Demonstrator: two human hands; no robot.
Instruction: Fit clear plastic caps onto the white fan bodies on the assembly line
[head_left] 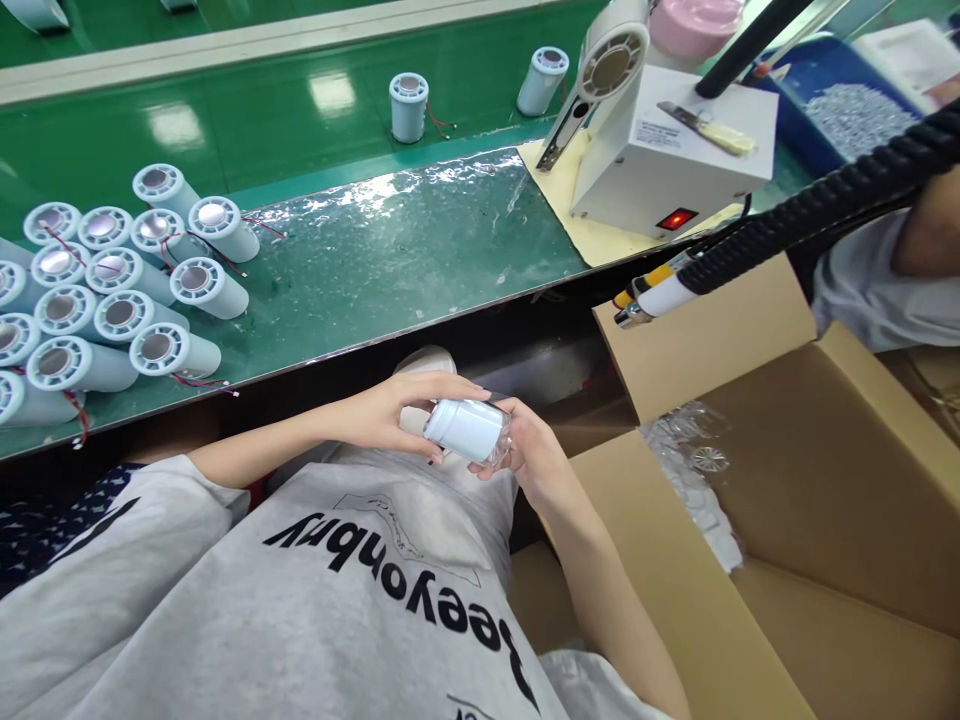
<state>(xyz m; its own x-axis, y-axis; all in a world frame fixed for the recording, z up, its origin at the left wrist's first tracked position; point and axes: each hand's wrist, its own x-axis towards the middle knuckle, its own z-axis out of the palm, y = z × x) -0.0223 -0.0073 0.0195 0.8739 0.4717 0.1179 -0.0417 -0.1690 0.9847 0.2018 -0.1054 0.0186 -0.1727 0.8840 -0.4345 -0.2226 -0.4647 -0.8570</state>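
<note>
- Blue cylinder [463,428], held over the lap, below the bench [390,265] edge; lies on its side, ringed end toward the left hand, other end toward the right hand.
- Left hand [379,412]: narrowed on the ringed end, fingers over the top, thumb underneath.
- Right hand [534,448]: closed around the other end; some fingertips hidden behind it.
- Clear plastic [499,442] at the right-hand end, crinkled and shiny. Cover or loose wrap, cannot tell which.
- Step in hand, judged: 2-handed handling of 1 cylinder, plastic being fitted or adjusted at that end. Direction of motion not readable from 1 view.
- Next move, judged: calls for a steady left grip and light right fingers, plastic kept straight against the end. Squeezing hard could crease it; letting go with both hands could drop the cylinder.
- Other cylinders [75,363] bunched at bench left, most lying with ringed ends facing the person, thin red wires showing on several.
- 2 more upright on the green belt [300,150], apart from each other.
- Open cardboard box [847,480] at the person's right, clear plastic pieces [686,480] inside.
- White machine [675,160] on the bench, red switch [677,219] lit.
</note>
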